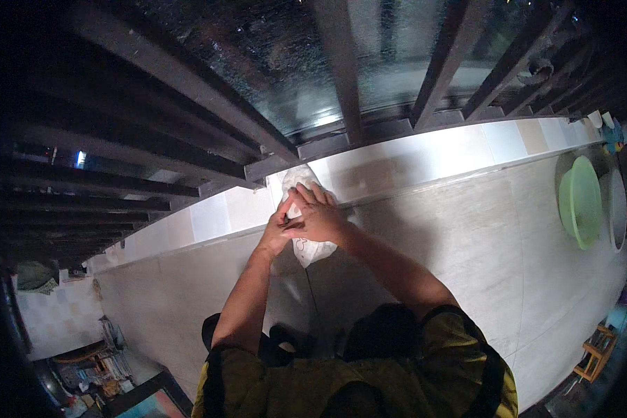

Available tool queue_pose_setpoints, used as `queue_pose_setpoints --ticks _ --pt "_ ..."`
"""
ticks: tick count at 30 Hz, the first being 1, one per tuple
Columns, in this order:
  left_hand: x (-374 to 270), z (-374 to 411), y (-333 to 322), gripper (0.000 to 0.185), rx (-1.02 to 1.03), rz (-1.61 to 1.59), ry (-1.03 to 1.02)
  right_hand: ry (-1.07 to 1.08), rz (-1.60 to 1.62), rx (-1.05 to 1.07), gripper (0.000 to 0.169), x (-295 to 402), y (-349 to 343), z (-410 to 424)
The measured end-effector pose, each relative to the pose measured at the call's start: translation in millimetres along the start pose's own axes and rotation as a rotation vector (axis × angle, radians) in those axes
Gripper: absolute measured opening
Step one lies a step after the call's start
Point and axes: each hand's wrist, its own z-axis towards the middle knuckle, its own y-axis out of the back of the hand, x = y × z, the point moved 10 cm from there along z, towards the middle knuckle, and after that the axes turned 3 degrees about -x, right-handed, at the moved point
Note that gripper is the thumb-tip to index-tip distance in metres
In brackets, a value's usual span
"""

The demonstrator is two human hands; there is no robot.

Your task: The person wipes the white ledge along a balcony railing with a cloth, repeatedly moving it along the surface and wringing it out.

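A white cloth [313,253] with dark line markings hangs by the low tiled ledge, just below the railing. Both hands are on its middle, close together. My left hand [278,231] is at its left edge, the fingers pointing up and partly hidden by the other hand. Across the front of the cloth lies my right hand [316,213], fingers stretched over it and thumb towards the left hand. The hands cover much of the cloth, so its full shape cannot be told.
Dark metal railing bars [345,73] rise from the tiled ledge [423,162]. On the right are a light green basin [580,204], a pale basin [617,209] and a wooden stool [596,354] on the tiled floor [470,235]. Clutter [99,373] fills the lower left.
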Motion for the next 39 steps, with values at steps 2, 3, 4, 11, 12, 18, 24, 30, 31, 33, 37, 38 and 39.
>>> queue_pose_setpoints --ticks 2,3,4,11,12,18,24,30,31,33,37,38,39 --pt "16.8 -7.9 5.0 0.077 0.048 -0.314 0.194 -0.047 0.002 0.045 0.092 5.9 -3.2 5.4" --pt "16.2 -15.0 16.3 0.072 -0.062 -0.505 0.197 -0.080 0.044 0.086 0.084 11.1 -7.8 9.6" --pt "16.8 -18.3 20.0 0.068 -0.153 -0.700 0.198 -0.069 0.024 0.112 0.083 9.9 -9.4 12.3" --pt "-18.7 -19.2 -6.7 0.054 -0.421 0.157 0.028 -0.052 -0.231 -0.037 0.040 -11.9 16.5 4.8" --pt "-36.3 -11.8 -24.7 0.055 -0.378 0.284 -0.041 -0.068 -0.213 -0.043 0.039 -21.4 33.4 -0.9" --pt "-73.4 29.4 -140.3 0.062 -0.096 0.723 -0.241 -0.213 -0.256 -0.194 0.043 -133.6 114.6 -49.4" --pt "-61.3 54.4 -249.8 0.071 0.180 1.031 -0.449 -0.447 -0.390 -0.256 0.050 -249.2 232.3 -103.9" --pt "-43.0 86.6 -317.8 0.086 0.382 1.244 -0.392 -0.715 -0.449 -0.385 0.044 -370.0 334.0 -164.4" --pt "-40.1 90.6 -322.6 0.088 0.387 1.274 -0.381 -0.719 -0.436 -0.430 0.044 -388.0 348.2 -172.2" --pt "-29.5 93.4 -323.5 0.092 0.398 1.340 -0.351 -0.803 -0.444 -0.481 0.044 -424.7 369.2 -186.4" --pt "-18.3 95.5 -319.9 0.096 0.402 1.381 -0.325 -1.019 -0.422 -0.520 0.047 -476.2 421.6 -216.4" --pt "-22.3 94.1 -321.2 0.094 0.430 1.380 -0.302 -1.064 -0.418 -0.524 0.047 -488.6 431.0 -224.4" --pt "-25.2 92.2 -321.5 0.092 0.459 1.379 -0.270 -1.107 -0.411 -0.520 0.048 -499.1 437.5 -231.9"
